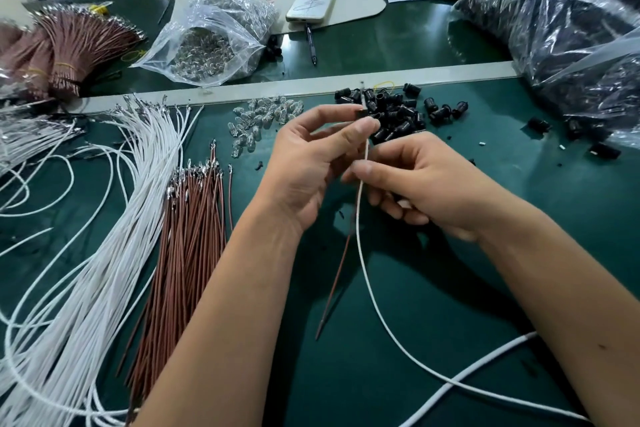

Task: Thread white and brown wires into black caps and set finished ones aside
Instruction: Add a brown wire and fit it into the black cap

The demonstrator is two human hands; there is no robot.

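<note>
Nearest us the thin white insulated wire [367, 274] trails limp over the green mat [450, 288], light and floppy, the slim brown wire [337, 274] hanging beside it; the right hand [422, 184] pinches the white one with curled fingers, close to the tip where it looks stiffest, while the left hand [311, 163] nips a small black plastic cap [361, 111] at fingertip and thumb; beyond, the loose heap of black caps [398, 111], tiny, likely slippery

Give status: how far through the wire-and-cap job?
Done: no finished pile is identifiable. In hand: left hand pinches a black cap at its fingertips; right hand holds a white wire and brown wire running up toward it. Left: big bundles of white wires, brown wires, loose caps.
</note>
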